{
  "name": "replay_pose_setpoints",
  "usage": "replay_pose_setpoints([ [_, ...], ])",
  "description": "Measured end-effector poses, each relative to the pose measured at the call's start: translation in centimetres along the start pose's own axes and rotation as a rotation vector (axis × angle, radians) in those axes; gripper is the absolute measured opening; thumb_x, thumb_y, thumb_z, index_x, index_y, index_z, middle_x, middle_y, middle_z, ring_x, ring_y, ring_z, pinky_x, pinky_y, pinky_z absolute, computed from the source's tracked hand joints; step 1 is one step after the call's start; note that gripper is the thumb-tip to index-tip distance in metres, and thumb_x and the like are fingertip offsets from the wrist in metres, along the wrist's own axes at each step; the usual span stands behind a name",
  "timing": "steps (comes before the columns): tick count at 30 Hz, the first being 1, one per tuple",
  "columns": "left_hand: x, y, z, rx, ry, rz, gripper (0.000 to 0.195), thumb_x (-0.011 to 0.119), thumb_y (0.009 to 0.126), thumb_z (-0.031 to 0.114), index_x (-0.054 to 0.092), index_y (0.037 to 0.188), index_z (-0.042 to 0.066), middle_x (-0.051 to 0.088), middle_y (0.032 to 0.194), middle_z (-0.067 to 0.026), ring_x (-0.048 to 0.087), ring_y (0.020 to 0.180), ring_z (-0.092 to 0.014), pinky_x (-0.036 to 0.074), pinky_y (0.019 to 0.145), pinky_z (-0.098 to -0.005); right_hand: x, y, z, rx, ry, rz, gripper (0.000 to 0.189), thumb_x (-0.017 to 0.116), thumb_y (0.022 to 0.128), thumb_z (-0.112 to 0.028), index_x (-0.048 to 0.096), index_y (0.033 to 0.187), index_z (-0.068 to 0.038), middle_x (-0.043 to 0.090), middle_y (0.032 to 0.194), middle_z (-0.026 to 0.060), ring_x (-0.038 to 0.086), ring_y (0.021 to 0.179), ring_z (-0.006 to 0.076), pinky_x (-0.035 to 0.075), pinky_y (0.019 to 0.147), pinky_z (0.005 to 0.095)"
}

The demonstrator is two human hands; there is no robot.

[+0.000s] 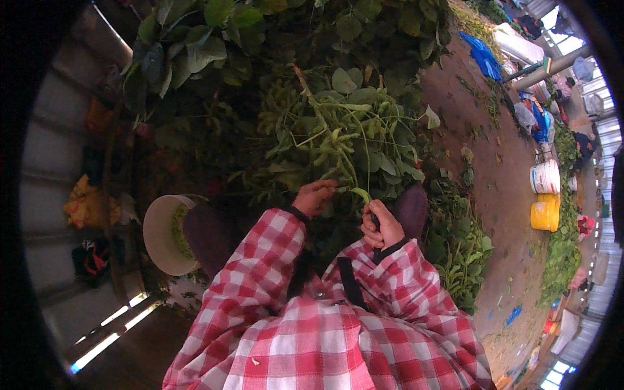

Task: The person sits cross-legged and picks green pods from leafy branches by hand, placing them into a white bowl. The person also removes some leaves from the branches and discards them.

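Before me lies a cut soybean plant [336, 131], its stem carrying clusters of green pods. My left hand [313, 199] is at the plant's near end, fingers bent beside the pods; whether they grip the stem is unclear. Close by on the right, my right hand [382, 225] pinches a bright green pod [360, 194] between thumb and finger. A small dark object [375, 221], perhaps a tool handle, shows within that same hand. By my left knee stands a white bucket [158, 234] with green pods inside.
Leafy plants [341, 24] are heaped ahead, with more stalks [460, 258] by my right knee. Across the brown floor [492, 195] stand a white pail [545, 176] and a yellow pail [544, 214]. Another person [583, 148] is at far right. A yellow bag [85, 202] lies left.
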State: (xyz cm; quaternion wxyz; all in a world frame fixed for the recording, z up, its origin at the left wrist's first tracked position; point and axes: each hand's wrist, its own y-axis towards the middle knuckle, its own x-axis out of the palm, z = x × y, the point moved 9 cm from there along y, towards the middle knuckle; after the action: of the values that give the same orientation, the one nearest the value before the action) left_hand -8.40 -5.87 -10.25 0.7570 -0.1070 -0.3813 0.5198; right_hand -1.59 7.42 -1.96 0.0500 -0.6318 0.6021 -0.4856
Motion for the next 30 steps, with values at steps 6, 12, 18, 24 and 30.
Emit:
replay_pose_setpoints([
  [6, 1.6, 0.2, 1.3, 0.094, 0.419, -0.056, 0.026, 0.068, 0.076, 0.028, 0.066, 0.091, 0.007, 0.055, 0.067, 0.0046, 0.038, 0.050, -0.004, 0.028, 0.044, -0.0219, 0.3, 0.0, -0.1, 0.007, 0.066, -0.041, 0.018, 0.042, 0.093, -0.030, 0.047, 0.088, -0.013, 0.036, 0.058, -0.0025, 0.023, 0.036, 0.0053, 0.018, 0.031, 0.0193],
  [12, 3.6, 0.2, 1.5, 0.007, 0.399, -0.063, 0.029, 0.068, 0.076, 0.034, 0.065, 0.079, 0.005, 0.053, 0.063, 0.0024, 0.040, 0.051, -0.005, 0.029, 0.045, -0.0236, 0.1, 0.2, -0.6, -0.060, 0.079, -0.028, 0.017, 0.042, 0.092, -0.029, 0.047, 0.094, -0.013, 0.038, 0.059, -0.0014, 0.024, 0.036, 0.0060, 0.018, 0.031, 0.0201],
  [18, 3.5, 1.4, -1.4, -0.085, 0.027, -0.166, 0.021, 0.062, 0.081, 0.026, 0.063, 0.084, 0.006, 0.050, 0.061, 0.0016, 0.042, 0.049, -0.007, 0.030, 0.044, -0.0227, -1.0, 0.8, -0.7, -0.160, -0.279, 0.134, 0.022, 0.043, 0.090, -0.028, 0.051, 0.096, -0.008, 0.047, 0.059, 0.0014, 0.035, 0.041, 0.0091, 0.027, 0.037, 0.0235],
  [24, 5.2, 0.5, -0.4, -0.074, 0.019, -0.214, 0.022, 0.061, 0.082, 0.024, 0.062, 0.090, 0.004, 0.050, 0.061, 0.0019, 0.041, 0.047, -0.007, 0.027, 0.041, -0.0214, -2.2, 1.9, 1.2, -0.187, -0.513, 0.142, 0.026, 0.041, 0.090, -0.025, 0.052, 0.084, -0.002, 0.051, 0.060, 0.0052, 0.050, 0.054, 0.0137, 0.039, 0.052, 0.0275],
  [30, 4.7, 0.2, -0.7, -0.082, 0.029, -0.170, 0.023, 0.063, 0.081, 0.023, 0.064, 0.091, 0.003, 0.051, 0.061, 0.0024, 0.039, 0.046, -0.005, 0.025, 0.040, -0.0210, -1.8, 1.5, 0.6, -0.209, -0.728, 0.082, 0.023, 0.044, 0.089, -0.024, 0.052, 0.082, -0.002, 0.051, 0.059, 0.0062, 0.050, 0.053, 0.0153, 0.040, 0.052, 0.0308],
])
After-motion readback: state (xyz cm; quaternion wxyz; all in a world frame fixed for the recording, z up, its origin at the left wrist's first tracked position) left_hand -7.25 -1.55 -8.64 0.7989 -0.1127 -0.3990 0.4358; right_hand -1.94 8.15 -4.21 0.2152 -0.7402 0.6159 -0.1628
